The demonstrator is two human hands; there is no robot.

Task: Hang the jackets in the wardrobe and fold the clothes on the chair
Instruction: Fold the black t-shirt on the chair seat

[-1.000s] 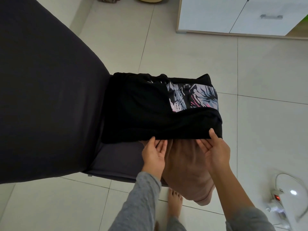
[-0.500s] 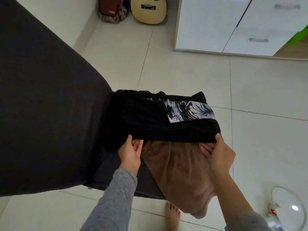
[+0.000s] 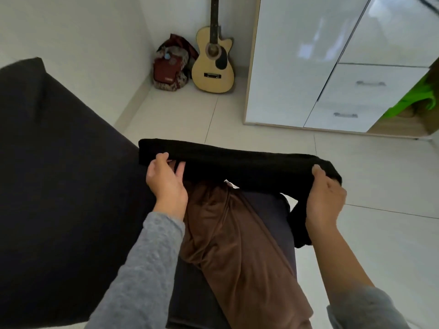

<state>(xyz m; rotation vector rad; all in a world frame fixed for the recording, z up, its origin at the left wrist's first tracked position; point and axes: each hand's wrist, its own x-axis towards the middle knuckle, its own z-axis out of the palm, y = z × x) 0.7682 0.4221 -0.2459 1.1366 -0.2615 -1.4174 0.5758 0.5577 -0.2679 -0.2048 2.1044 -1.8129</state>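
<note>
Brown cloth (image 3: 237, 245) lies loose along the chair seat (image 3: 278, 229), nearest the person. Above it the left hand (image 3: 166, 184) and right hand (image 3: 325, 200) each grip one end of the folded black garment (image 3: 237, 160), thumbs on top, holding it clear of the seat. A loose tail hangs below the right hand. Tucking it in and keeping the bundle level would likely save the folds when it is set down. Beyond stand a guitar (image 3: 213, 65) and the white wardrobe (image 3: 297, 62).
</note>
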